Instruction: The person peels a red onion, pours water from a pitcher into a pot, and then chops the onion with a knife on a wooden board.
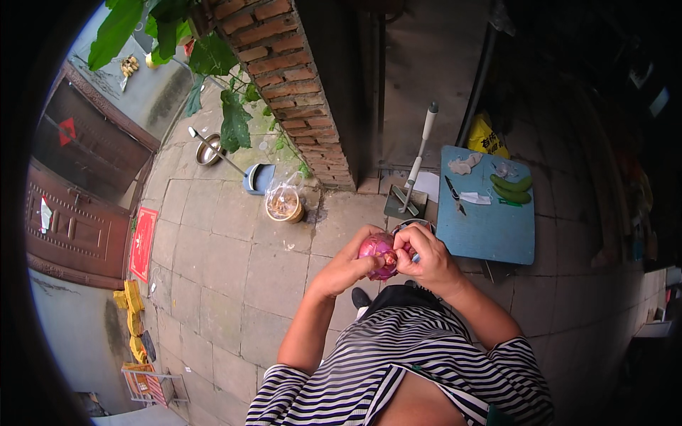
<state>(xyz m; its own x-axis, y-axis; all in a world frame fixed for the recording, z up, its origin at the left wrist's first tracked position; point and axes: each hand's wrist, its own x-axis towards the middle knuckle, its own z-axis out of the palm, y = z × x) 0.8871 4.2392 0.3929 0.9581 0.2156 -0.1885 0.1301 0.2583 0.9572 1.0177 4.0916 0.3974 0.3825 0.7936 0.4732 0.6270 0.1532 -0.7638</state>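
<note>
In front of my waist, my left hand [348, 266] is closed around a round, glossy pink-purple thing [372, 246] that looks like a red onion. My right hand [430, 261] has its fingers pinched together against the right side of it. Between the two thumbs a small reddish-brown part shows. Whether a loose piece is caught in my right fingertips is too small to tell. Just beyond my right hand, a dark-rimmed round container [418, 222] is partly covered by that hand.
A blue low table [477, 238] at right bears green cucumbers [513, 197], a knife [452, 188] and white scraps. Ahead stand a long-handled dustpan [402, 207], a bin with a clear liner [285, 206] and a blue dustpan [258, 179]. A brick pillar [302, 106] rises beyond.
</note>
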